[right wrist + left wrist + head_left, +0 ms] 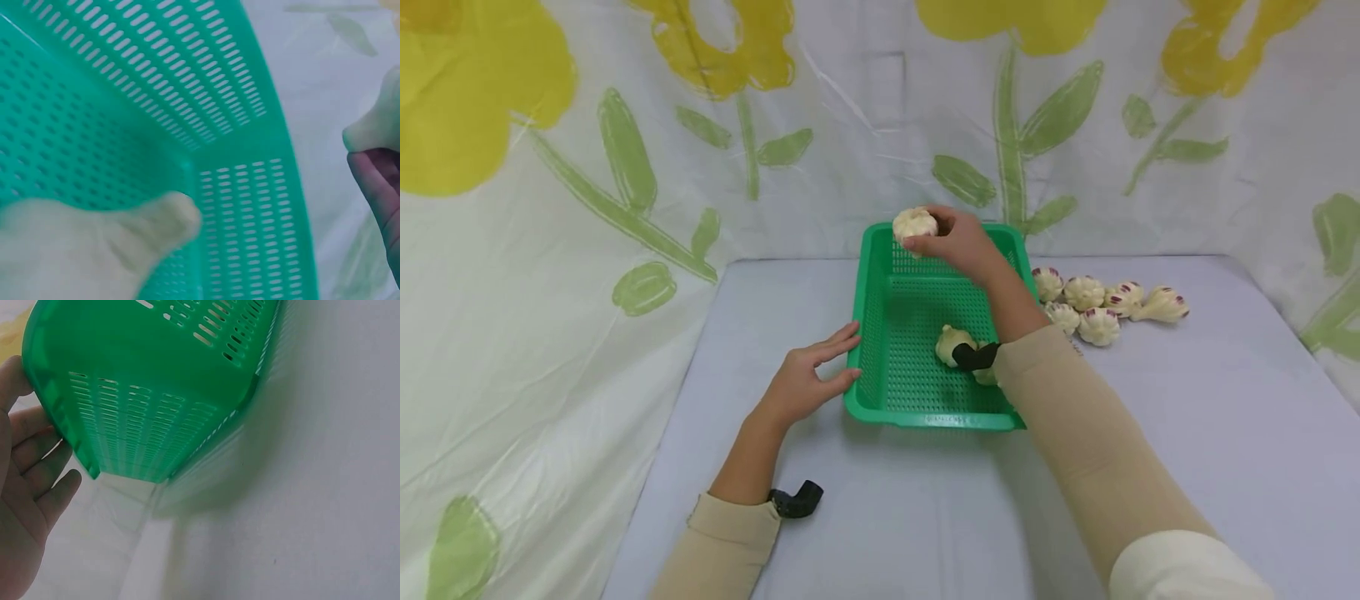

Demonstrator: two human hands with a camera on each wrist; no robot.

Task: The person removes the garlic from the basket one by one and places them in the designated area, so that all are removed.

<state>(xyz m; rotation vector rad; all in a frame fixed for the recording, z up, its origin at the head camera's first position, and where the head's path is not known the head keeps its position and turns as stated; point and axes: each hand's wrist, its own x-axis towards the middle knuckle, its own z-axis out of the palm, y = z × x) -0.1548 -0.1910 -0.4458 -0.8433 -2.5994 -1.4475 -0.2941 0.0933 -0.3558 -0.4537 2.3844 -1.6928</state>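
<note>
A green perforated plastic basket stands on the table. My right hand pinches a whitish garlic bulb above the basket's far end; in the right wrist view that bulb is cut off by the frame edge. Inside the basket lies another garlic bulb, beside one partly hidden by the right wrist's black mount. My left hand touches the left rim with fingers extended. From the left wrist view, its fingers lie loosely straight beside the rim.
Right of the basket, several garlic bulbs with purple marks lie grouped on the white table. A flower-printed sheet hangs behind and along the sides. My right forearm crosses over the basket's right rim.
</note>
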